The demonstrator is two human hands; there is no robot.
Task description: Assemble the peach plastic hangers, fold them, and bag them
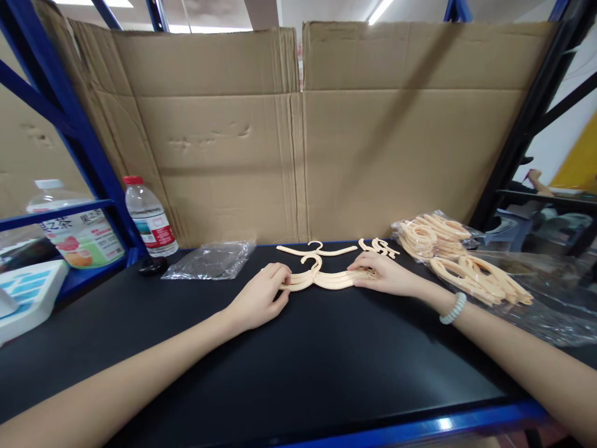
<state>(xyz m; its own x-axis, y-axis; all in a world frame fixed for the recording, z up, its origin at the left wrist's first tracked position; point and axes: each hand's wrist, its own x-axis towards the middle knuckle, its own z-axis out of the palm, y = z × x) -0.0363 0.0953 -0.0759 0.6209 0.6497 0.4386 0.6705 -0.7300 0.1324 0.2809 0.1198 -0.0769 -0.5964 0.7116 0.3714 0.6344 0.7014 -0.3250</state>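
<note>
A small stack of cream-coloured hangers (334, 281) lies on the black tabletop, hooks pointing away from me. My left hand (262, 295) is closed around the left end of the stack. At the right end, my right hand (383, 274) grips the stack between thumb and fingers; a pale beaded bracelet is on that wrist. Just behind the stack lies a single cream hanger (339, 252), apart from my hands. Several cream hooks (379, 247) show beyond my right hand, which partly hides what they belong to.
At the right, bagged hangers (433, 233) and loose hangers (480, 279) lie with clear plastic (555, 311). A flat clear bag (212, 260) and a red-capped bottle (148, 218) are on the left. Cardboard (224, 155) walls the back. A person's hand (534, 177) shows far right.
</note>
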